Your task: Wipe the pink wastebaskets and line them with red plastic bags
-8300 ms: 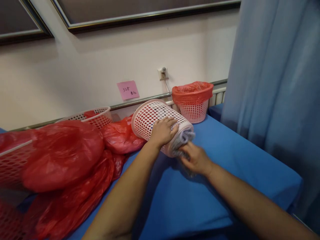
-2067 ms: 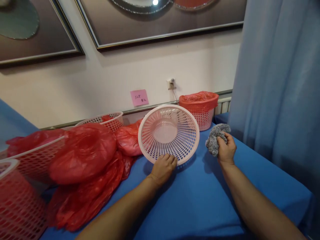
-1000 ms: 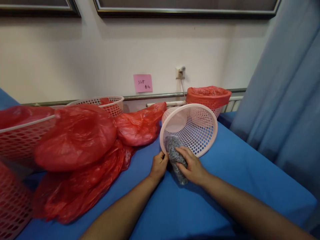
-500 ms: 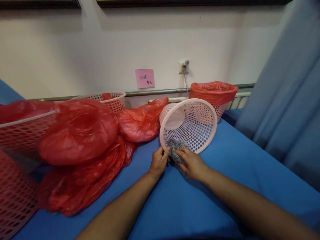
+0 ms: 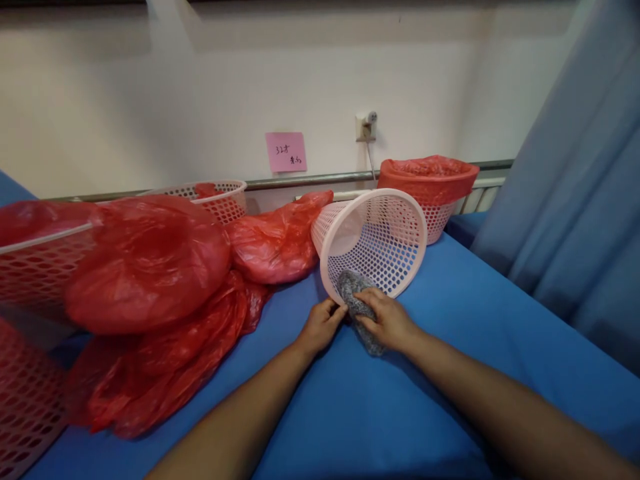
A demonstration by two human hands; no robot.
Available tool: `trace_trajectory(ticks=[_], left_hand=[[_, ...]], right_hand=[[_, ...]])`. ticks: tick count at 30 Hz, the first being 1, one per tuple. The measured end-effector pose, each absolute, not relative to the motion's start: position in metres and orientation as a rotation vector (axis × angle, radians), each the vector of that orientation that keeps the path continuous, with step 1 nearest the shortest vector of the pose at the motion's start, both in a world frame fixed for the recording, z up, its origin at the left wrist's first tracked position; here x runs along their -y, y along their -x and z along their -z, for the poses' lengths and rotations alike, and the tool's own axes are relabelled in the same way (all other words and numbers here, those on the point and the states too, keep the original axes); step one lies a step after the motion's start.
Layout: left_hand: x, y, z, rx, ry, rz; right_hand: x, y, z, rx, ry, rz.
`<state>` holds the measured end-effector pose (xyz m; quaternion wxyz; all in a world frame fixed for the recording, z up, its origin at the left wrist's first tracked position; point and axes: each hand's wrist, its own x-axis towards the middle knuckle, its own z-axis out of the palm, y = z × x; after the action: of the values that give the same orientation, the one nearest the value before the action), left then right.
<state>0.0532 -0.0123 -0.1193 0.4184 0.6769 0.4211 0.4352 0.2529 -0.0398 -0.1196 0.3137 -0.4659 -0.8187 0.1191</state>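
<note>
While your left hand pinches the round, pale-pink plastic mesh basket at its rim, your right hand grasps a speckled grey cloth.

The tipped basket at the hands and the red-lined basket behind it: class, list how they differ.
The tipped basket lies on its side; the lined basket stands upright. The tipped basket's rim is bare, while red plastic covers the lined basket's rim. The left hand grips the tipped basket; no hand touches the lined basket. Both have perforated pink walls.
</note>
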Motion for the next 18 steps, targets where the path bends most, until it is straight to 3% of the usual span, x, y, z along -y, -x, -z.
trace_trajectory(ticks=[3,8,14,18], left_hand=[[0.014,-0.051,0.118,-1.087,-1.682,-1.124],[0.015,-0.042,0.104,-1.174,-1.635,-1.247],[0.020,-0.050,0.105,-1.171,-1.663,-1.194],[0.022,-0.047,0.103,-1.217,-1.659,-1.231]], right_hand=[[0.036,-0.255,0.118,2.203,1.197,-0.289],[0.022,-0.295,0.114,2.178,1.583,-0.144],[0.044,-0.260,0.110,2.246,1.243,-0.263],[0.038,-0.257,0.110,2.274,1.391,-0.174]])
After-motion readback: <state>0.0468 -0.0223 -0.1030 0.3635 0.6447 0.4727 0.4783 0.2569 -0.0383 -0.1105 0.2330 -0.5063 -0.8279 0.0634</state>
